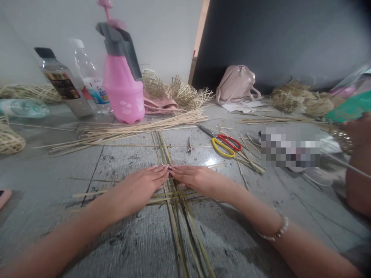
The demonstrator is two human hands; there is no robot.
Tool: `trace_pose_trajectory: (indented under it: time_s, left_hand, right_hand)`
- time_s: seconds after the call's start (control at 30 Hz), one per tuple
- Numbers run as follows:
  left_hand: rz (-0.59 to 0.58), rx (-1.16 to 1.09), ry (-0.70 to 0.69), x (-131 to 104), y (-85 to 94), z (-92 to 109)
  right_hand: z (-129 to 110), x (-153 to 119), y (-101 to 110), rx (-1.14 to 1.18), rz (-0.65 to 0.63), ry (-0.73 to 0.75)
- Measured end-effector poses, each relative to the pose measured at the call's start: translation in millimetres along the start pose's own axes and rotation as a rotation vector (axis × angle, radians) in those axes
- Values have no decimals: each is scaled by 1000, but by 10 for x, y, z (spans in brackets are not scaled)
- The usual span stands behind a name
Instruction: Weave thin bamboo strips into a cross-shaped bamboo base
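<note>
Your strips [177, 239] lie at the centre of the frame, running from upper middle down to the bottom edge, with cross strips [89, 194] passing the other way under or beside your hands. They look thin, light and springy: likely stiff along their length, easy to flex, and apt to split or crease if bent sharply. Loose ones should slide over each other with little push, so hold near the crossing, flat and close together; the far ends would probably swing. Edges may be sharp on bare skin.

Your left hand [140, 187] and right hand [198, 178] come in from the lower corners, palms down, fingers drawn together rather than spread, tips meeting over the strips. You can't tell from here whether your thumbs pinch anything beneath.

The surface [139, 243] is grey and finely grooved, with seams and dark scraps; it shines just right of centre. Scissors [216, 136] lie right of the upper centre, a small blade [189, 145] left of them, and a bundle [136, 127] across the upper left. Behind stand a pink sprayer [123, 88] and a bag [237, 83], before a pale wall [171, 31] and a dark panel [272, 38]. Another person's arm [359, 173] shows at the right edge.
</note>
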State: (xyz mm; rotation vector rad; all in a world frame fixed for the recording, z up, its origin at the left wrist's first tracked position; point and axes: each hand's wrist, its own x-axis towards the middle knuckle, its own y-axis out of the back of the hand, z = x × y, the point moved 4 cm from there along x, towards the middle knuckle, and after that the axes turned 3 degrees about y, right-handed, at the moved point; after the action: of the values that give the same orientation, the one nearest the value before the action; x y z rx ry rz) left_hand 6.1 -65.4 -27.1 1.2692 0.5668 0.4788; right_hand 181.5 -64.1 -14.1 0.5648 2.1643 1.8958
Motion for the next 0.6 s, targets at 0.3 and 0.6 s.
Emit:
trace_pose_trajectory:
  time_s: [0.3,0.6]
  left_hand:
    - [82,-54,-47,-9,32,-15]
    - [106,-81,-46,-3,48,9]
  right_hand:
    - [116,-5,2,156,48,-145]
    - [85,4,-27,65,35,-130]
